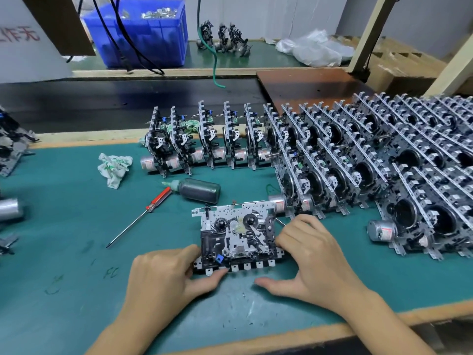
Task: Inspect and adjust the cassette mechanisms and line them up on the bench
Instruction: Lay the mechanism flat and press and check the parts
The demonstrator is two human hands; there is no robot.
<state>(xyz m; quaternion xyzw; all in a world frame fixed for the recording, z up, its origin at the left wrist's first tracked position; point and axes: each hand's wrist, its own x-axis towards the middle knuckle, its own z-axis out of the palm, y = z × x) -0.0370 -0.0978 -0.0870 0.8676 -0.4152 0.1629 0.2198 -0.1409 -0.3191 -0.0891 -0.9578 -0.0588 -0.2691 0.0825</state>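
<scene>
Left hand (163,275) and right hand (311,254) pinch opposite ends of a flat silver-and-black metal cassette mechanism (236,235) (face up) on the green bench mat (64,226).

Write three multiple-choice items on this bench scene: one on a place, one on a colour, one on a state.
1. Where does the screwdriver lie?
A. left of the flat cassette mechanism
B. in the blue crate
C. on the plastic bag

2. What colour is the screwdriver's handle?
A. green
B. red
C. yellow

3. How does the dark bottle sit?
A. upright
B. on its side
C. held in a hand

Answers: 1 A, it rests on the green mat beside the mechanism; 2 B, the handle is clear red; 3 B, it lies along the mat, nozzle pointing left.
</scene>
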